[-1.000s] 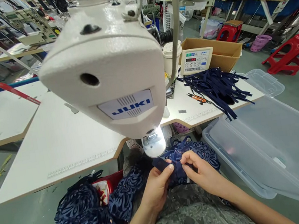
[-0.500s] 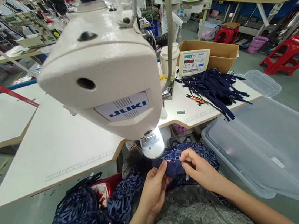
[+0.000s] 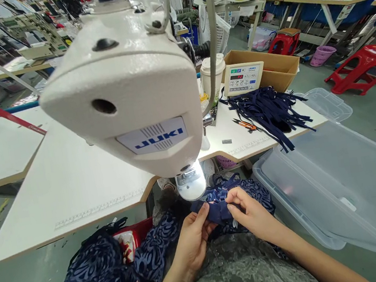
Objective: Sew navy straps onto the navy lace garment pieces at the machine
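Observation:
My left hand pinches the edge of a navy bra band between thumb and fingers, low in front of the sewing machine. On the other side, my right hand grips the same piece near a strap with a small ring or slider. The patterned navy fabric spreads behind and under both hands, over my lap. Just above them is the machine's lit sewing arm end, which the fabric does not visibly enter. My fingers hide part of the band.
More patterned navy pieces are heaped on a red stool at left. Navy straps, orange snips, a control panel and a cup sit on the table at right. A clear plastic bin stands beside me.
Both hands keep their hold on the navy band, almost unmoved. The view has shifted very slightly, so the sewing machine appears a little further left.

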`<state>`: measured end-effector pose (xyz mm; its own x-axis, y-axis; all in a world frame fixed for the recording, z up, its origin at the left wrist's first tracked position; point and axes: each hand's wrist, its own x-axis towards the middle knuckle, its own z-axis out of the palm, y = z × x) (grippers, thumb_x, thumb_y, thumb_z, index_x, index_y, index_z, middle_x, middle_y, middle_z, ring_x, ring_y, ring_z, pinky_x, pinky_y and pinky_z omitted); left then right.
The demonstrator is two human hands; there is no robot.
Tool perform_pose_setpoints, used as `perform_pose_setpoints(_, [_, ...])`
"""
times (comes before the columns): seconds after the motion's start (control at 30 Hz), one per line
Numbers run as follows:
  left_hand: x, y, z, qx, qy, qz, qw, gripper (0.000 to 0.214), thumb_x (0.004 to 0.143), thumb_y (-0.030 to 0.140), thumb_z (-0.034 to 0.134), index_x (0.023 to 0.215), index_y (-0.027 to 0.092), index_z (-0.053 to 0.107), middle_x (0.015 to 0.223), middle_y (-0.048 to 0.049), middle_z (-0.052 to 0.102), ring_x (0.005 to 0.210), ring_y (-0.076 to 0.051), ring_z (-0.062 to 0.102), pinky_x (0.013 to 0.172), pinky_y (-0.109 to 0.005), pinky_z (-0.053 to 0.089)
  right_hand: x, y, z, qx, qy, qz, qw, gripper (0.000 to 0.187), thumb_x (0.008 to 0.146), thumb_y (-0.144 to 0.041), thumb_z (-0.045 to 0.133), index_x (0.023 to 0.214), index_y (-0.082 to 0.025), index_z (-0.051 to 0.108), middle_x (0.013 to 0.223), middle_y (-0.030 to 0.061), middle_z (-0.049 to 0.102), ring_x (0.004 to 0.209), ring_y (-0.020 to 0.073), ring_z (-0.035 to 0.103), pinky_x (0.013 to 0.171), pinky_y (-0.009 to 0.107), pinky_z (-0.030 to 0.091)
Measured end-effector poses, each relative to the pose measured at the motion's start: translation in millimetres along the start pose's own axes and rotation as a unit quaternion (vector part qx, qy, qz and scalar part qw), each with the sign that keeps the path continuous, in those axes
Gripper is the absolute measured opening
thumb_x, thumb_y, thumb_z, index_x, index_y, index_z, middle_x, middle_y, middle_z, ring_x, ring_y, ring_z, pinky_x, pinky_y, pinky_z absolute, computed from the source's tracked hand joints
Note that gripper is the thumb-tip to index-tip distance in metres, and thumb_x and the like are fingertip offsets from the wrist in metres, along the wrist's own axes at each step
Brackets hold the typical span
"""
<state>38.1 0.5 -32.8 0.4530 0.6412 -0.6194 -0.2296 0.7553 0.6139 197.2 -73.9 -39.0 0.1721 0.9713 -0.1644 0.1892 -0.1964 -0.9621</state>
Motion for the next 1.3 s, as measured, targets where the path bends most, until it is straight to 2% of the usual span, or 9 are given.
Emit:
perform_pose_setpoints(0.27, [1.5, -2.3, -4.1, -0.007, -0.008, 0.008, 1.000, 0.021, 0.071, 0.031, 0.079, 0.072, 0.011, 0.074, 0.077, -0.0064, 0.075, 0.069, -0.012, 0.068, 0.066, -0.018, 0.056, 0.2, -1.4, 1.0, -0.021, -0.001, -0.005, 1.000, 0.005, 0.091, -0.023, 0.041, 0.094, -0.024, 0.044, 0.078, -0.0034, 0.051, 0.066, 0.0114, 0.051, 0.059, 0.021, 0.036])
perform_pose_setpoints(0.67, [2.5, -3.3, -5.0, -0.024, 0.019, 0.004, 1.000, 0.024, 0.064, 0.030, 0.084, 0.064, 0.010, 0.070, 0.074, -0.0075, 0.074, 0.068, -0.014, 0.068, 0.064, -0.020, 0.058, 0.0, 0.5, -0.2, -0.017, -0.004, 0.007, 1.000, 0.004, 0.092, -0.026, 0.041, 0.095, -0.024, 0.043, 0.082, -0.0023, 0.053, 0.066, 0.0116, 0.048, 0.060, 0.023, 0.037])
perform_pose_setpoints(0.87, [4.0, -3.6, -5.6, -0.033, 0.020, -0.003, 0.999, 0.024, 0.066, 0.028, 0.083, 0.065, 0.009, 0.070, 0.076, -0.0079, 0.074, 0.070, -0.015, 0.069, 0.067, -0.023, 0.060, -0.2, -0.1, -1.3, -0.013, -0.003, 0.012, 1.000, 0.003, 0.093, -0.025, 0.041, 0.095, -0.025, 0.042, 0.081, -0.0031, 0.053, 0.066, 0.0116, 0.049, 0.061, 0.022, 0.037])
perform_pose_setpoints(1.13, [2.3, -3.7, -5.0, -0.035, 0.014, 0.000, 0.999, 0.023, 0.065, 0.030, 0.084, 0.063, 0.011, 0.070, 0.074, -0.0057, 0.074, 0.067, -0.012, 0.068, 0.065, -0.018, 0.057, 0.6, 0.1, -0.5, -0.012, -0.007, 0.008, 1.000, 0.003, 0.092, -0.023, 0.041, 0.095, -0.024, 0.042, 0.080, -0.0034, 0.054, 0.067, 0.0116, 0.048, 0.061, 0.022, 0.037])
perform_pose_setpoints(1.2, [1.4, -3.1, -4.2, -0.035, 0.014, 0.002, 0.999, 0.023, 0.063, 0.030, 0.084, 0.067, 0.011, 0.072, 0.076, -0.0053, 0.075, 0.068, -0.012, 0.067, 0.064, -0.018, 0.056, 0.7, 0.2, -0.4, -0.008, -0.012, 0.006, 1.000, 0.004, 0.092, -0.023, 0.041, 0.095, -0.025, 0.042, 0.079, -0.0037, 0.054, 0.067, 0.0114, 0.047, 0.062, 0.022, 0.036])
perform_pose_setpoints(1.3, [-0.3, -1.4, -2.5, -0.017, 0.001, -0.002, 1.000, 0.028, 0.062, 0.027, 0.085, 0.082, 0.011, 0.075, 0.082, -0.0061, 0.076, 0.072, -0.013, 0.068, 0.066, -0.018, 0.055, 0.8, 0.1, 0.3, -0.003, -0.013, 0.002, 1.000, 0.004, 0.092, -0.022, 0.041, 0.094, -0.025, 0.042, 0.080, -0.0039, 0.054, 0.069, 0.0113, 0.047, 0.064, 0.022, 0.037])
